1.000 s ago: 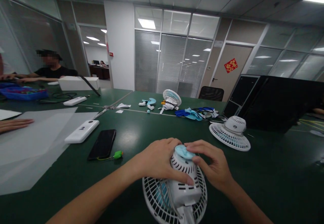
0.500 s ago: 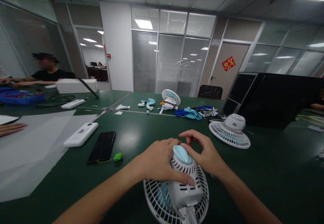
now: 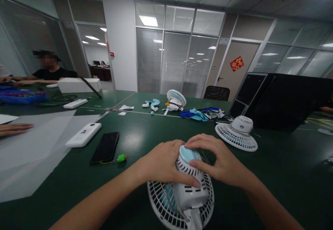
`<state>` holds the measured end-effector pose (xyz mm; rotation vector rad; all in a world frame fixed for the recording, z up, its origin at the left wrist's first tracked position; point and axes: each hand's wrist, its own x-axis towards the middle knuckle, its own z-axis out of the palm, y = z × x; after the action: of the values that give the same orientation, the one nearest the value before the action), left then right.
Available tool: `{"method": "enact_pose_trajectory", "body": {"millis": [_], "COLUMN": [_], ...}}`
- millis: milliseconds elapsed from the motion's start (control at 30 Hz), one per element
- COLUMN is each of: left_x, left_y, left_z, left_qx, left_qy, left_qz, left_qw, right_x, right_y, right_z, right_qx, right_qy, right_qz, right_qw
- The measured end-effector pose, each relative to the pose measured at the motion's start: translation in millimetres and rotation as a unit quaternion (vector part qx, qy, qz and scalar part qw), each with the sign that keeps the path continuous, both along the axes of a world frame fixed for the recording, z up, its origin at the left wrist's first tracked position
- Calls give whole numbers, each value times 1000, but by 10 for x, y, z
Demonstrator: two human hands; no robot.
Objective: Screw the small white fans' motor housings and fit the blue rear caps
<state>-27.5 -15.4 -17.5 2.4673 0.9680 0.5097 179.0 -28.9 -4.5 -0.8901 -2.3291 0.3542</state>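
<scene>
A small white electric fan (image 3: pixel 191 198) lies face down on the green table in front of me, its slotted motor housing pointing up. My left hand (image 3: pixel 166 162) wraps around the housing, thumb across the near side and fingers hidden behind. On top of the housing sits a light-blue cap (image 3: pixel 187 153). My right hand (image 3: pixel 221 159) closes on this cap, thumb at its near edge and fingertips at its far edge. Below, the white grille shows light-blue blades through its bars. A second white fan head (image 3: pixel 239 133) lies grille down beyond my right hand.
Left are a black phone (image 3: pixel 105 148), a green tag (image 3: pixel 121 158), a white numbered box (image 3: pixel 83 135) and translucent sheets (image 3: pixel 39 153) with another person's hand (image 3: pixel 15 129). Farther back are another fan (image 3: pixel 176 100), blue parts (image 3: pixel 199 114) and a large black monitor-like panel (image 3: pixel 286 101).
My right hand has shifted from behind the blue cap to grasp across its top, thumb now on the near edge. The cap looks turned. My left hand keeps its hold.
</scene>
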Motion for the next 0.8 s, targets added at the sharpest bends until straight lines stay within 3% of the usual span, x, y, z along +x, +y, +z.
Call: {"method": "enact_pose_trajectory", "body": {"millis": [300, 400, 567, 733, 800], "left_x": [0, 1, -5, -4, 9], "left_y": [-6, -12, -25, -20, -24], "left_z": [23, 23, 12, 7, 4], "left_qx": [-10, -10, 2, 1, 2], "left_qy": [23, 16, 2, 7, 14], "left_qz": [14, 10, 0, -1, 5], "left_qw": [1000, 1000, 1000, 1000, 1000], "right_x": [89, 41, -60, -4, 1], "right_y": [93, 112, 91, 87, 107], "right_z": [100, 47, -18, 14, -11], "right_qx": [-91, -82, -9, -34, -42], "right_qy": [-8, 5, -5, -25, -6], "right_qz": [71, 56, -25, 22, 3], "right_qw": [993, 995, 1000, 999, 999]}}
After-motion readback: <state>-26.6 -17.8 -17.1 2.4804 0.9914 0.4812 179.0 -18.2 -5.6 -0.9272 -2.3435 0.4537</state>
